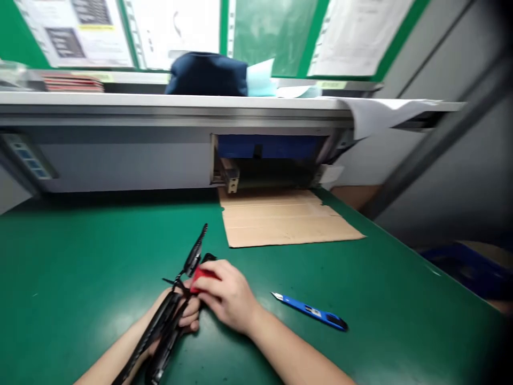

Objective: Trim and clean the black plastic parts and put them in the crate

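Observation:
My left hand (189, 314) is wrapped round a long black plastic part (167, 326), whose pieces spread apart and run toward the bottom edge of the view. A thin black arm of it sticks up past my fingers. My right hand (228, 291) is closed on a small red piece (203, 276), pressing it against the black part near its upper end. What exactly the red piece is cannot be made out, since my fingers cover much of it. To the right of my right hand a blue utility knife (310, 310) lies on the green tabletop, its tip pointing left.
A flat cardboard sheet (284, 222) lies at the back of the green table (100, 251). Behind it is a recessed blue and dark opening (268, 155). A shelf (120, 101) above carries a dark blue pouch (208, 74) and papers. A blue bin (460, 262) stands beyond the right edge.

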A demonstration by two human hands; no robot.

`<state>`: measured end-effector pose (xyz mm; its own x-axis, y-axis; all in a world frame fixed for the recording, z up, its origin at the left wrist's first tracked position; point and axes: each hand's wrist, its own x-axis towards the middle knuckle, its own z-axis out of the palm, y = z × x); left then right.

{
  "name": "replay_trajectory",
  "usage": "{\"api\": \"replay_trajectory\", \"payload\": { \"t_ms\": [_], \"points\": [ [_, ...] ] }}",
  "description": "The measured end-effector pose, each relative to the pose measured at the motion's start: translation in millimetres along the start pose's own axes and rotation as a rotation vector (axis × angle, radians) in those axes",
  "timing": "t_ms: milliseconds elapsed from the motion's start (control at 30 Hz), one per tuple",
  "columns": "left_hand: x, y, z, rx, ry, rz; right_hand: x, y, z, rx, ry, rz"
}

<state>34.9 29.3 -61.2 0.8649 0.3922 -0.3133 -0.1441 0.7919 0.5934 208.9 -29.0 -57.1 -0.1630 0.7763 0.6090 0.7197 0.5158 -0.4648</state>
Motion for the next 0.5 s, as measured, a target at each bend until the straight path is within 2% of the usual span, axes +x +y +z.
{"api": "replay_trajectory", "payload": {
  "t_ms": [100,200,267,333,500],
  "points": [
    [-8,6,-6.3,0.027,0.044,0.026,6,6,-3,0.041,0.142,0.151],
    [-2,5,-7.3,0.045,0.048,0.001,7,6,-4,0.188,0.240,0.240],
    [4,3,-12.1,0.053,0.030,-0.029,7,4,-3,0.283,0.208,0.231],
    [9,0,-19.5,0.062,0.008,-0.044,7,1,-3,0.315,0.120,0.179],
    [10,-7,-26.9,0.057,0.019,0.050,10,1,-9,0.370,0.005,0.138]
  ]
}}
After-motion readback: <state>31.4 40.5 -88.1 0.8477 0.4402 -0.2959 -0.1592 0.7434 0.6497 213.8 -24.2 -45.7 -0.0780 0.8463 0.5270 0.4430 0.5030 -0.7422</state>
